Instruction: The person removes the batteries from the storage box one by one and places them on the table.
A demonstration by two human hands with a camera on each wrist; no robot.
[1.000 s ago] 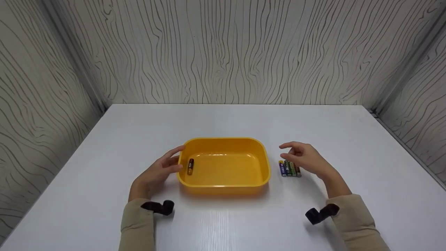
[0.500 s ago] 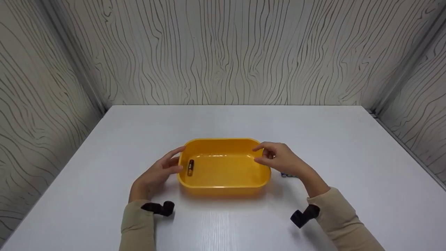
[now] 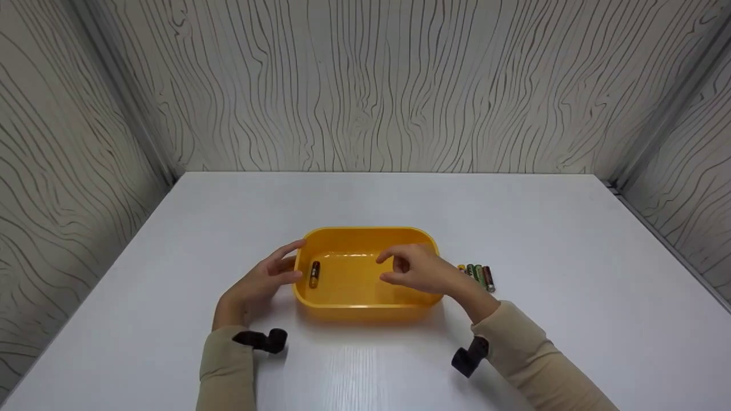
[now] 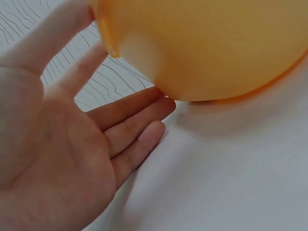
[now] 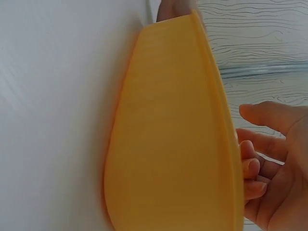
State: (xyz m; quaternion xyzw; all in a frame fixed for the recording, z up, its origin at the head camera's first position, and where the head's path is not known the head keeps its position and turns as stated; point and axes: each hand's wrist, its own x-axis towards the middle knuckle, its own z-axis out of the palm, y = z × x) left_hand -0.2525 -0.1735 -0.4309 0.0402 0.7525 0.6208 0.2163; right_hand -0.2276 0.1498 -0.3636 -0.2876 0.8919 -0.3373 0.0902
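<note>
A yellow plastic basin [image 3: 365,306] stands on the table. One dark battery with a gold end [image 3: 314,274] lies inside it, by the left wall. My left hand [image 3: 264,278] rests against the basin's left side, its fingers extended and touching the wall, as the left wrist view also shows. Over the right half of the basin hovers my right hand [image 3: 420,268], thumb and index finger apart with nothing visible between them; its other fingers are loosely curled. Several batteries [image 3: 480,276] lie side by side right of the basin, partly hidden by the right forearm.
A white table [image 3: 365,200] carries everything. Wood-grain patterned panels [image 3: 365,85] enclose it at the back and both sides. Each beige sleeve has a dark wrist camera, the left one [image 3: 268,341] and the right one [image 3: 471,357], close above the tabletop.
My right hand has moved left from above the row of batteries, across the basin's right rim, to over its inside. The left hand, the basin and the battery in it look nearly unchanged.
</note>
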